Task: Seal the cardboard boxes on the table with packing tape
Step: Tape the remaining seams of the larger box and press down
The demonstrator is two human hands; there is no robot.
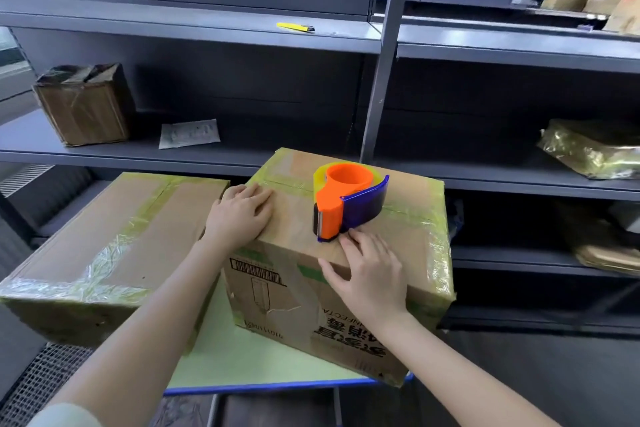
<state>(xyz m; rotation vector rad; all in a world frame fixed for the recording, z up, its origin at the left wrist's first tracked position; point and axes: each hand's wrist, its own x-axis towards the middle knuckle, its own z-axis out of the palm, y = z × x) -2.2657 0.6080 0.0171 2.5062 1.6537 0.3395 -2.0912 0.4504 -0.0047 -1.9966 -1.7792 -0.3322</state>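
The cardboard box [408, 246] at frame centre is steadied by the flat left hand [239, 215], fingers together, and pressed by the spread-fingered right hand [370, 270], seemingly smoothing tape; next, the tape dispenser [346, 204] resting on top must be gripped.

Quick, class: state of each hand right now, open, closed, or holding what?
Left hand: open, flat on top of the cardboard box.
Right hand: open, resting on the box's near edge beside the tape dispenser.
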